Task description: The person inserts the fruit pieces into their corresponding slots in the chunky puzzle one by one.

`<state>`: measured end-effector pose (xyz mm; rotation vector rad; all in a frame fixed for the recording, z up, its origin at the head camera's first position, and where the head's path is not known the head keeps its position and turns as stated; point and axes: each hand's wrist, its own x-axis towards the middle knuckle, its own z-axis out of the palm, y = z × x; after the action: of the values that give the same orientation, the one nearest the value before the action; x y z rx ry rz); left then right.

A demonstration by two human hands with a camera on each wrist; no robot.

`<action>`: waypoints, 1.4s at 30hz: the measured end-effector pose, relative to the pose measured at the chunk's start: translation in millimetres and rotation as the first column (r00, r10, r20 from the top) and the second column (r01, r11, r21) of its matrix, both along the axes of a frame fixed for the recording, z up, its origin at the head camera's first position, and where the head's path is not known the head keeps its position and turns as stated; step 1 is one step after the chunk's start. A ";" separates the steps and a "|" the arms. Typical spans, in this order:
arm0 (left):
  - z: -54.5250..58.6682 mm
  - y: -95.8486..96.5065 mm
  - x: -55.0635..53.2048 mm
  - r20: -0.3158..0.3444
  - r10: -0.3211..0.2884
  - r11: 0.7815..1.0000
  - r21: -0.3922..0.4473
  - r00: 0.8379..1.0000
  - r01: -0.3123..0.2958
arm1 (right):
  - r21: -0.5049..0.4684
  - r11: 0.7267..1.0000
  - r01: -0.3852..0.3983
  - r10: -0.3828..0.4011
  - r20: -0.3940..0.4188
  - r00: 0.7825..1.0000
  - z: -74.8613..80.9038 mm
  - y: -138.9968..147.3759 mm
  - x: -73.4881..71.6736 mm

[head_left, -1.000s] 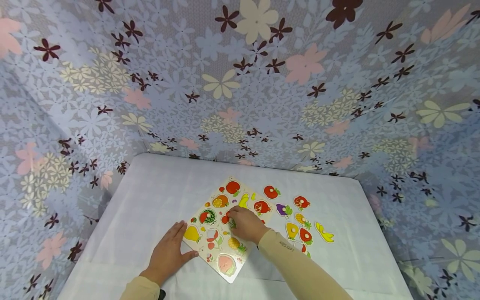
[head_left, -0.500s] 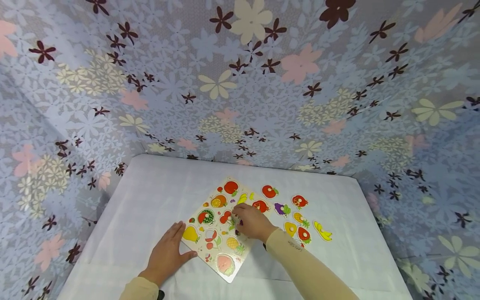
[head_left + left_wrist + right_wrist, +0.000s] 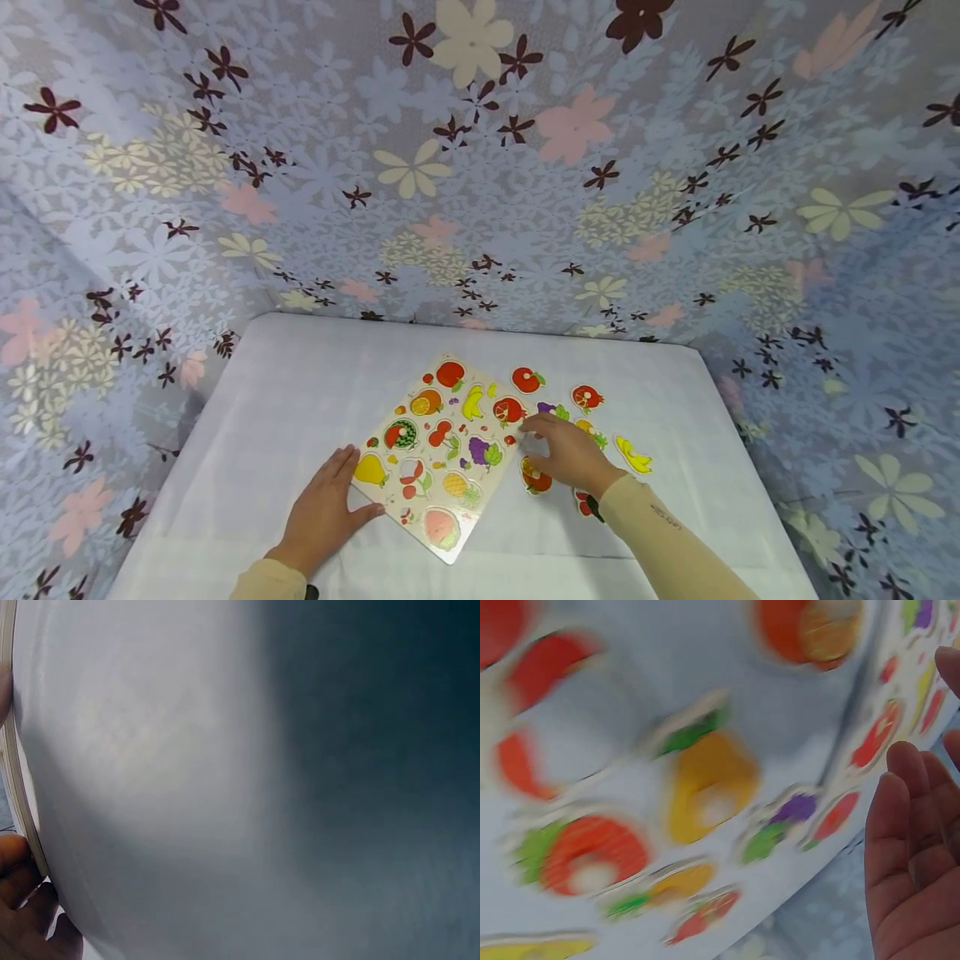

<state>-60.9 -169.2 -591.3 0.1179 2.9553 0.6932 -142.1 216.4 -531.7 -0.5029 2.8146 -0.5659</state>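
A wooden fruit puzzle board (image 3: 455,546) lies askew on the white-covered table. My left hand (image 3: 321,510) rests at its left corner, fingers extended and thumb spread along the near edge. In the left wrist view, fingertips (image 3: 21,889) are right at the board's edge. My right hand (image 3: 567,452) is just right of the board, fingers extended and holding nothing. Beneath its fingers lies an orange puzzle piece (image 3: 536,478). The right wrist view shows a pear piece (image 3: 712,784) and a strawberry piece (image 3: 592,855) nearby; the hand hides them from the head view.
Loose knobbed pieces lie right of the board: an apple piece (image 3: 527,380), a pomegranate piece (image 3: 587,397), a grape piece (image 3: 558,411) and a banana piece (image 3: 634,455). A watermelon piece (image 3: 405,432) sits on the board. Flowered fabric (image 3: 480,208) surrounds the table.
My right hand has moved right, off the board, uncovering the grape and pineapple pictures. The orange piece has come into sight below it. The left hand stays at the corner.
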 end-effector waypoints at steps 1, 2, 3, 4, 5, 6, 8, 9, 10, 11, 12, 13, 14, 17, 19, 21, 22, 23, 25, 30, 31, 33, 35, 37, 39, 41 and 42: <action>0.2 0.0 0.3 0.000 0.003 1.000 0.002 1.000 -0.003 | 0.008 1.000 0.011 -0.011 -0.005 1.000 -0.8 5.3 2.9; 0.6 0.0 0.5 0.000 0.004 1.000 0.002 1.000 -0.004 | 0.022 1.000 0.018 -0.018 -0.009 1.000 -2.2 10.1 5.8; 0.8 0.1 0.6 0.000 0.004 1.000 0.001 1.000 -0.004 | 0.035 0.999 0.026 -0.025 -0.012 1.000 -3.4 14.1 8.9; 1.3 0.1 0.9 -0.001 0.004 1.000 0.000 1.000 -0.004 | 0.041 0.999 0.030 -0.029 -0.011 1.000 -4.4 17.7 12.0; 1.3 0.0 1.2 -0.003 0.003 1.000 0.001 1.000 -0.003 | 0.045 0.999 0.030 -0.030 -0.010 1.000 -5.4 20.9 14.9; 1.1 -0.1 1.5 -0.005 0.002 1.000 0.002 1.000 -0.002 | 0.048 0.998 0.032 -0.032 -0.009 0.999 -6.7 23.5 17.9; 0.0 -0.4 1.8 -0.011 0.000 1.000 -0.004 1.000 0.000 | 0.051 0.998 0.028 -0.028 -0.010 1.000 -9.0 27.5 23.0; -0.5 -0.4 2.0 -0.014 -0.001 1.000 -0.007 1.000 0.001 | 0.050 0.998 0.024 -0.024 -0.013 1.000 -10.2 29.0 25.3; -1.0 -0.3 2.1 -0.017 -0.002 1.000 -0.008 1.000 0.002 | 0.045 0.999 0.019 -0.018 -0.019 1.000 -11.6 30.2 27.3; -1.7 -0.3 2.0 -0.017 -0.003 1.000 -0.009 1.000 0.003 | 0.042 0.999 0.015 -0.013 -0.030 0.999 -12.9 31.2 29.1; -2.7 -0.2 1.8 -0.016 -0.004 1.000 -0.013 1.000 0.004 | 0.041 0.999 0.012 -0.010 -0.038 0.999 -14.2 32.0 30.7; -3.0 -0.7 1.5 -0.013 -0.004 1.000 -0.016 1.000 0.004 | 0.045 0.999 0.008 -0.006 -0.045 0.999 -15.5 31.8 31.6; -3.0 -0.9 1.3 -0.008 -0.003 1.000 -0.015 1.000 0.003 | 0.046 0.999 0.004 -0.002 -0.054 0.999 -16.7 31.5 32.5; -3.0 -1.1 0.8 0.011 0.000 1.000 -0.015 1.000 0.000 | 0.063 0.998 -0.003 0.009 -0.081 0.997 -19.7 29.8 34.7; -2.6 -0.9 0.7 0.015 0.000 1.000 -0.018 1.000 0.000 | 0.080 0.997 -0.006 0.013 -0.093 0.996 -21.5 28.6 35.7; -2.0 -0.5 0.7 0.011 -0.002 1.000 -0.019 1.000 0.003 | 0.087 0.996 -0.003 0.012 -0.099 0.995 -22.7 27.3 36.5; -1.6 -0.4 0.7 0.007 -0.004 1.000 -0.019 1.000 0.004 | 0.091 0.996 -0.001 0.010 -0.099 0.995 -23.1 26.6 36.8; -1.6 -0.4 0.6 0.005 -0.006 1.000 -0.021 1.000 0.007 | 0.095 0.995 0.001 0.008 -0.095 0.995 -23.7 26.1 37.0; -1.0 -0.5 0.7 -0.003 -0.011 1.000 -0.021 1.000 0.011 | 0.103 0.995 0.009 0.000 -0.086 0.996 -24.2 25.1 37.7; 0.1 -1.0 1.3 -0.013 -0.015 0.999 -0.029 1.000 0.015 | 0.099 0.995 0.011 -0.003 -0.077 0.997 -24.2 23.6 40.2; 0.2 -1.0 1.4 -0.013 -0.015 0.999 -0.030 1.000 0.015 | 0.099 0.995 0.008 -0.001 -0.077 0.997 -24.3 23.4 40.6; 0.1 -1.0 1.5 -0.016 -0.014 0.999 -0.031 1.000 0.014 | 0.093 0.996 0.005 0.002 -0.079 0.997 -24.5 23.0 41.4; -0.1 -0.8 1.5 -0.016 -0.013 0.999 -0.031 1.000 0.013 | 0.091 0.996 0.000 0.007 -0.083 0.996 -24.9 22.6 42.3; -0.5 -0.6 1.7 -0.015 -0.012 1.000 -0.029 1.000 0.011 | 0.087 0.996 -0.007 0.015 -0.089 0.996 -25.9 22.4 42.8; -0.6 -0.2 1.5 -0.015 -0.010 1.000 -0.029 1.000 0.010 | 0.086 0.996 -0.009 0.017 -0.092 0.996 -26.7 21.9 43.2; -0.5 0.1 1.4 -0.016 -0.010 0.999 -0.032 1.000 0.010 | 0.090 0.996 -0.007 0.016 -0.096 0.995 -28.0 21.4 43.4; -0.4 0.2 1.6 -0.017 -0.012 0.999 -0.032 1.000 0.011 | 0.095 0.995 -0.008 0.017 -0.098 0.995 -28.5 21.0 43.4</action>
<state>-59.3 -169.0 -591.7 0.1392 2.9786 0.6463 -98.7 237.4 -560.3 -0.5435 2.9129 -0.4138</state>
